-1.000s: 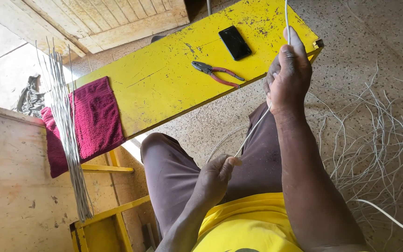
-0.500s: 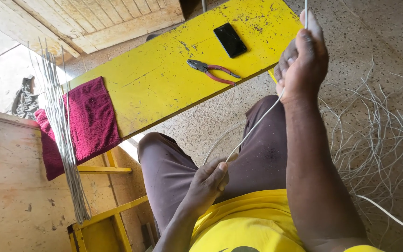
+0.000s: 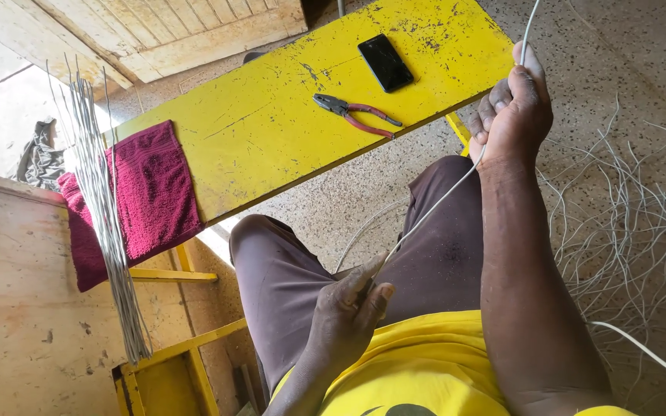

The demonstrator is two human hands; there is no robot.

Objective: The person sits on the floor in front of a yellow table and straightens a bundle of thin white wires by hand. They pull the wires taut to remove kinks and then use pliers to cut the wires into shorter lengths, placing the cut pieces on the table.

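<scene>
In the head view, the person is sitting with the lap turned toward a yellow bench (image 3: pixel 271 146) and is stretching a thin white wire (image 3: pixel 433 212) between both hands. The image is turned, so which hand is the left and which the right cannot be told for sure; going by the arms, the left hand (image 3: pixel 348 308) is resting low by the yellow shirt, its fingers (image 3: pixel 364 281) pinching the near end of the wire shut between thumb and forefinger. The right hand (image 3: pixel 512 108) is reaching out at the bench edge, its fingers (image 3: pixel 495 100) curling closed around the same wire, which is running on past the hand toward the top of the frame.

On the bench, red-handled pliers (image 3: pixel 356 114) are lying just beside a dark phone (image 3: pixel 385 62). A maroon towel (image 3: pixel 136 196) is hanging over the bench's far end, and a bundle of straight wires (image 3: pixel 105 223) is leaning across it. Loose wire offcuts (image 3: pixel 626 223) are lying scattered on the speckled floor (image 3: pixel 641 77), near the outstretched arm.
</scene>
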